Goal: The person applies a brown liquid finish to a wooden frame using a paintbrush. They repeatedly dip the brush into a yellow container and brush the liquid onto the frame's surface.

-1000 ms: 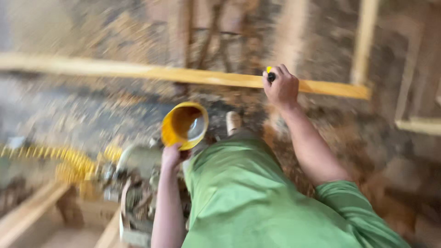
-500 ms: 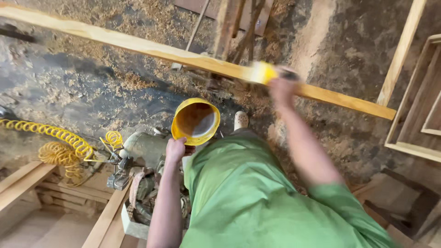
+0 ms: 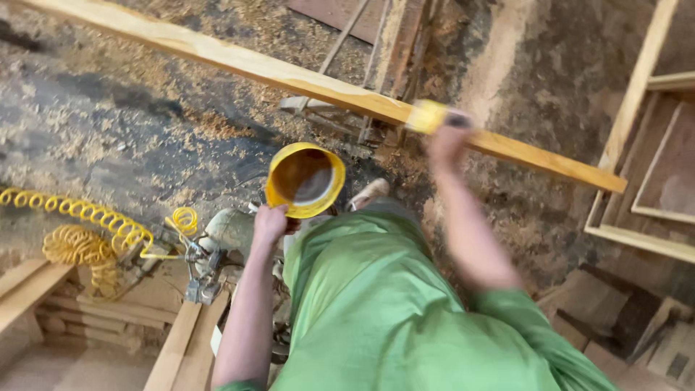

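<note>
Down on the floor, sawdust lies thick over the dark ground, and a coiled yellow air hose (image 3: 79, 224) trails across it at the left toward a grey tool (image 3: 217, 246) sitting just beside the person's left arm. Wooden frames (image 3: 651, 145) lean at the right edge, and more timber pieces (image 3: 43, 289) are stacked at the lower left. Dark slats and metal bars (image 3: 376, 51) lie beneath the long pale wooden plank (image 3: 289, 72), which runs slantwise across the whole scene from upper left to right.

The left hand (image 3: 269, 223) has its fingers curled closed around the lower edge of a yellow bucket (image 3: 305, 179), held in front of the green-clad body, below the plank. The bucket is tilted toward the viewer; its inside is coated brown, with what seems a greyish patch at the bottom, though I cannot tell what it is.

The right hand (image 3: 445, 141) is blurred, up against the plank, wrapped around something with a yellow part (image 3: 427, 116) that rests on the wood. Its grip looks closed, but the blur hides the fingers.
</note>
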